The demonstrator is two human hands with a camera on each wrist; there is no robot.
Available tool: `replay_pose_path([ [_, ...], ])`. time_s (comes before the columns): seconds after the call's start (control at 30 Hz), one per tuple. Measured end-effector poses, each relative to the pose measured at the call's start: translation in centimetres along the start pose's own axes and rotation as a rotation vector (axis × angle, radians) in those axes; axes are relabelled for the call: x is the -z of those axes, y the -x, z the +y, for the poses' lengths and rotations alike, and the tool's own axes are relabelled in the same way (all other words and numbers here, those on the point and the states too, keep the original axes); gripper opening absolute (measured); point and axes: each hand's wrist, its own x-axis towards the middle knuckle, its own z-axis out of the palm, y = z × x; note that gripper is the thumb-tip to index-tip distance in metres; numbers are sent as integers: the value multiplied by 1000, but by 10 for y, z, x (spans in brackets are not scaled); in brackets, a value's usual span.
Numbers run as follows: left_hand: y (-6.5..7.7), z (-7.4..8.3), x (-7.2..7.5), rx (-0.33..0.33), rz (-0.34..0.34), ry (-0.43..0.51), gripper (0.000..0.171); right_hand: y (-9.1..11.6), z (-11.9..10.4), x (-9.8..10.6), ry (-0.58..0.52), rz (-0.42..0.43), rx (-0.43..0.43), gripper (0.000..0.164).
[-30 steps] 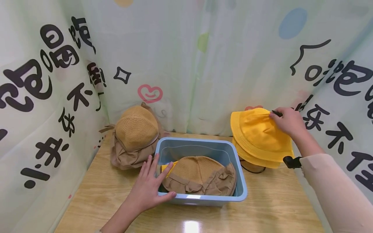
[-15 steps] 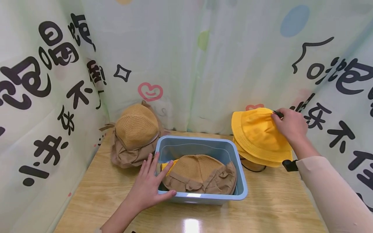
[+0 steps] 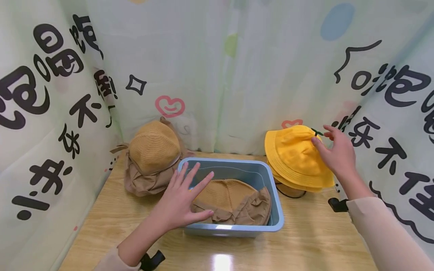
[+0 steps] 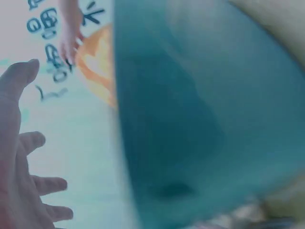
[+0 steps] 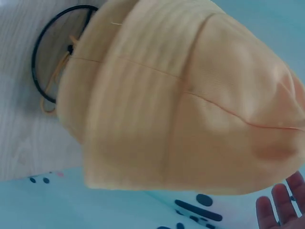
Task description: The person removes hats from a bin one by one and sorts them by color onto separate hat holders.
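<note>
Printed curtain; yellow hat, stitched brim, green sprig; hands, fingers parted, hold nothing.

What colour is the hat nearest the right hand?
The hat is bright yellow, clearest in the head view.

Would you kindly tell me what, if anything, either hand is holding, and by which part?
Nothing: the left hand is spread near the box, the right hand open beside the yellow hats.

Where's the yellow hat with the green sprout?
In the head view, the yellow hat is right of the blue bin, with the right hand by its top.
</note>
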Motion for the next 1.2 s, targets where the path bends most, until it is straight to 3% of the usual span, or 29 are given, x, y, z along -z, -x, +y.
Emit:
replay_pose_path([
  [0.17, -51, 18, 10, -157, 97, 37, 89, 8, 13, -6, -81, -15, 1, 83],
  [0.37, -104, 41, 7, -242, 160, 107, 88, 16, 20, -11, -124, -52, -11, 95],
  [0.63, -156, 62, -11, -209, 104, 138, 89, 23, 25, -13, -141, -32, 3, 99],
  [0.83, -189, 70, -33, -181, 52, 82, 92, 25, 30, -18, -141, -31, 6, 100],
  [1.03, -213, 74, -55, -165, 19, 43, 94, 25, 30, -20, -119, -26, 7, 103],
  [1.2, -224, 80, -67, -145, -12, 27, 96, 26, 30, -25, -125, -23, 13, 103],
])
